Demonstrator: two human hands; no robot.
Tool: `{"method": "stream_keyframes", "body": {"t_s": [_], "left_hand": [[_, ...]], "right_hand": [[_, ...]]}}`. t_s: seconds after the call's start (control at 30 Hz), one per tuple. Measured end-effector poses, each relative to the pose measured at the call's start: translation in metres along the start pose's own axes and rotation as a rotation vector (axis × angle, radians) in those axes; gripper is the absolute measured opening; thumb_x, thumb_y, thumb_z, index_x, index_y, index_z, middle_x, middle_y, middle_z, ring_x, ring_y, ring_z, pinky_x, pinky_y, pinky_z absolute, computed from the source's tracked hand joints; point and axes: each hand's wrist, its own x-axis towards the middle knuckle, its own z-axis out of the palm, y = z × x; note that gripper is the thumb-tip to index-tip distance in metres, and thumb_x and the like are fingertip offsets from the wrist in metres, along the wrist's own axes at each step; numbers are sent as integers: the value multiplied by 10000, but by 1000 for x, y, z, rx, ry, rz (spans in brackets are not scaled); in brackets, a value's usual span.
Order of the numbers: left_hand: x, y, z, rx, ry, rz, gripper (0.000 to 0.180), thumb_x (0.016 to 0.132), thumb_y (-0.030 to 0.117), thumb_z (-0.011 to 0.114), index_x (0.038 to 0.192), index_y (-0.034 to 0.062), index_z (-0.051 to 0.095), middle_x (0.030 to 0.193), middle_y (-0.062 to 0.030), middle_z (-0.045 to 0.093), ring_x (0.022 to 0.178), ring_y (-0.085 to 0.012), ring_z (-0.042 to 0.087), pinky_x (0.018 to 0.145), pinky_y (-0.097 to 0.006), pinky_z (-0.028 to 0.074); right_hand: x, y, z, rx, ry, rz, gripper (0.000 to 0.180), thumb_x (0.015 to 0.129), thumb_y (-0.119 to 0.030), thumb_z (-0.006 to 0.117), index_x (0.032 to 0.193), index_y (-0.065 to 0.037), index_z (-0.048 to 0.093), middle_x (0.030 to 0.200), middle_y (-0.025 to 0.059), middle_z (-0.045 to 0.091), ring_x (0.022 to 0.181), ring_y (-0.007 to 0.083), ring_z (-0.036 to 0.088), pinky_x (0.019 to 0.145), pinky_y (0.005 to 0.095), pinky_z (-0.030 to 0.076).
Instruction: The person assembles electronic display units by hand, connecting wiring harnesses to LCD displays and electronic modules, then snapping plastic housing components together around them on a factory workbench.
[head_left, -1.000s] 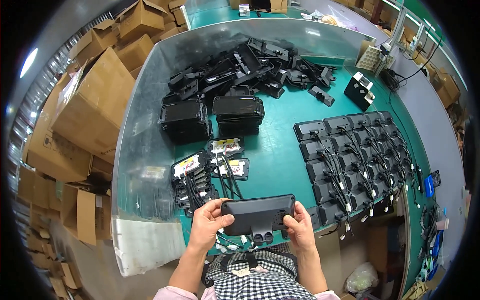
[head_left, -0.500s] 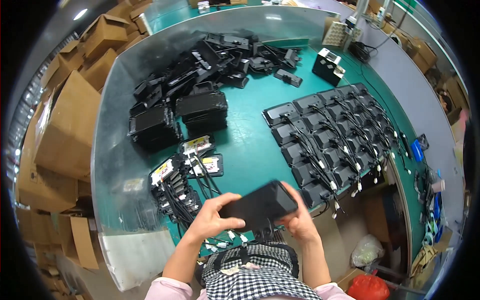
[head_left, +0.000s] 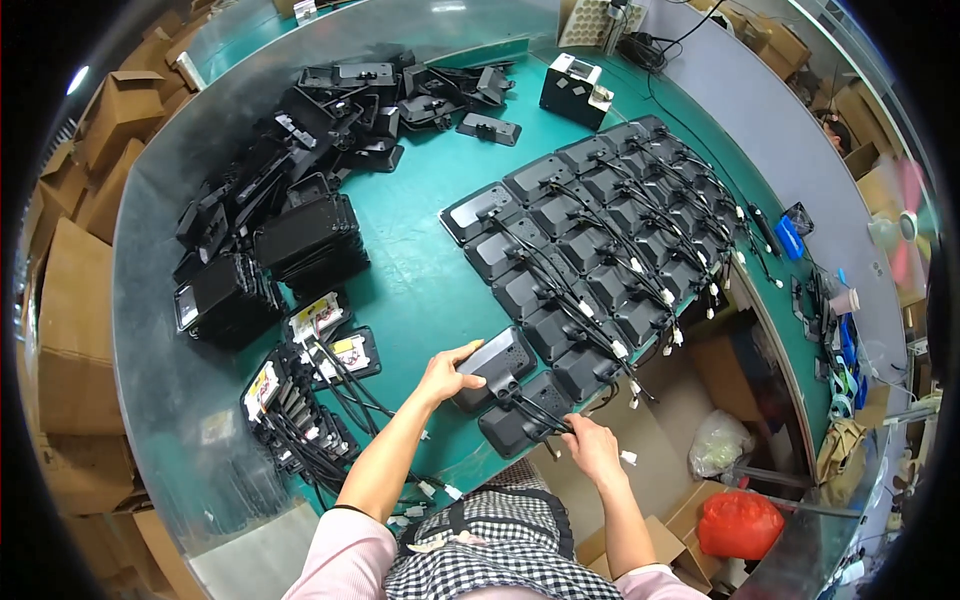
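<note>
Pinching a black case point(head_left: 495, 366) by its left end is done by the left hand point(head_left: 449, 377), the nearer one, while black cords point(head_left: 541, 412) are pinched by the right hand point(head_left: 592, 446). The case's long side is slanted away from the left hand, to the right. Rows of cases point(head_left: 583, 251) are set beside it on the table point(head_left: 400, 255).

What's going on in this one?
A person works at a green table with two bare hands. The left hand grips a black housing; the right hand has its fingers closed around black cables beside it. Rows of similar housings with cables lie to the right, while flat black panels stand stacked at the left, before a loose heap of black parts.
</note>
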Motion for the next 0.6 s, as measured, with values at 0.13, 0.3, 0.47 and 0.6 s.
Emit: {"method": "stream_keyframes", "body": {"t_s": [0.13,0.3,0.47,0.6], "left_hand": [[10,-11,1,-52,-90,-16,762,550,67,760,1264,168,515,1230,-87,556,1109,-209,530,955,-303,376],[6,12,4,358,-40,-113,718,590,192,777,1255,262,515,1148,-99,573,1092,-257,529,930,-363,404],[-5,21,14,754,115,-126,680,598,322,785,1228,302,530,1056,-113,526,1033,-288,497,860,-408,434],[-6,26,13,741,147,-144,644,596,354,780,1198,276,565,1039,-104,514,1044,-278,478,870,-393,427]], "right_hand": [[1,25,22,151,108,100,246,781,-162,616,996,-63,546,918,134,621,875,324,596,744,411,469],[8,49,39,318,184,59,257,737,-93,649,965,-12,564,912,158,600,858,295,600,772,357,478],[17,56,56,505,254,19,249,734,-89,673,937,-7,554,875,106,580,843,234,582,756,337,467],[21,76,83,1080,246,273,165,854,-162,592,946,-33,545,835,21,563,805,92,552,719,227,456]]}}
